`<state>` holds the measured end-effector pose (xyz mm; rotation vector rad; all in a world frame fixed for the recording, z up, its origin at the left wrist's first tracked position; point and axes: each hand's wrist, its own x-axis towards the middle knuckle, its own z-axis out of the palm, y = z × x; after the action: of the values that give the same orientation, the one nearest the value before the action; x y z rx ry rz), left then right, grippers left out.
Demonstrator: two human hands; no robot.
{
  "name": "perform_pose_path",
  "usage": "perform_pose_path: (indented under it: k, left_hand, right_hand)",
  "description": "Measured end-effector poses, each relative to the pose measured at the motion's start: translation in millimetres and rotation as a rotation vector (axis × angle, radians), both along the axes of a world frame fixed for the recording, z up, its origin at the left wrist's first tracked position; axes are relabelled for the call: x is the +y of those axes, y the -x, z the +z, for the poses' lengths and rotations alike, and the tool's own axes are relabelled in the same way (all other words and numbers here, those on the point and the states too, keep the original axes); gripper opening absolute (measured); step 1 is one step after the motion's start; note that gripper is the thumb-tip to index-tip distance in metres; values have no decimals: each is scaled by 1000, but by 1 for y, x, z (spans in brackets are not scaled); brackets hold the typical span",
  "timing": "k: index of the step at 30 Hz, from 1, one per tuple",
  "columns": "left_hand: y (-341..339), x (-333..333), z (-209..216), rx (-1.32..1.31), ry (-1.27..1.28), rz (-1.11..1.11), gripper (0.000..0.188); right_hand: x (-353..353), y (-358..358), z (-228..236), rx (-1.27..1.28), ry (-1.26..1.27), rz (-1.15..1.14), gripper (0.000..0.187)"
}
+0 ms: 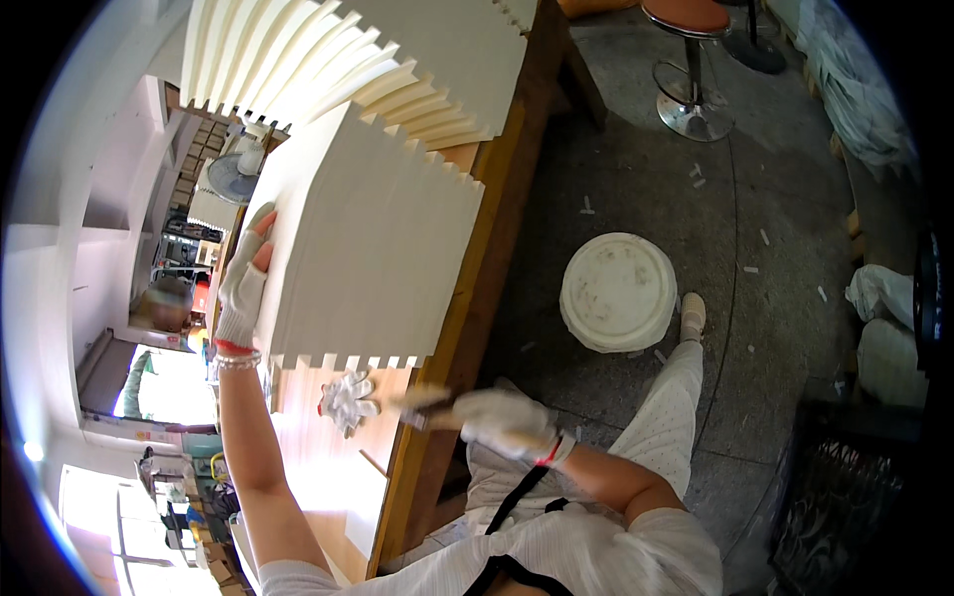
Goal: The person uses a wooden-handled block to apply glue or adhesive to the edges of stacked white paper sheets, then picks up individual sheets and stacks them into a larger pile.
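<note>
Head: boards [376,248] against left hand [244,285]

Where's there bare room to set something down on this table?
Bare tabletop shows between the loose glove and the pale flat panel. It's crowded just beyond the glove, where notched white boards stand packed together.
</note>
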<state>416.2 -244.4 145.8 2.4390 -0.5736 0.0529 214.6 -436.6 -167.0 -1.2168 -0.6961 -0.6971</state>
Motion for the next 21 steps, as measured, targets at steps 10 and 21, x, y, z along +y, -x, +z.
perform_pose_path:
  k: [10,21]
  left_hand:
    - [-17,4,-5,-36,44,-49,41]
    - [9,-23,11,-193,-153,110,37]
  right_hand:
    - [16,-39,90,22,64,-549,12]
    - [-28,-57,151,118,19,-319,11]
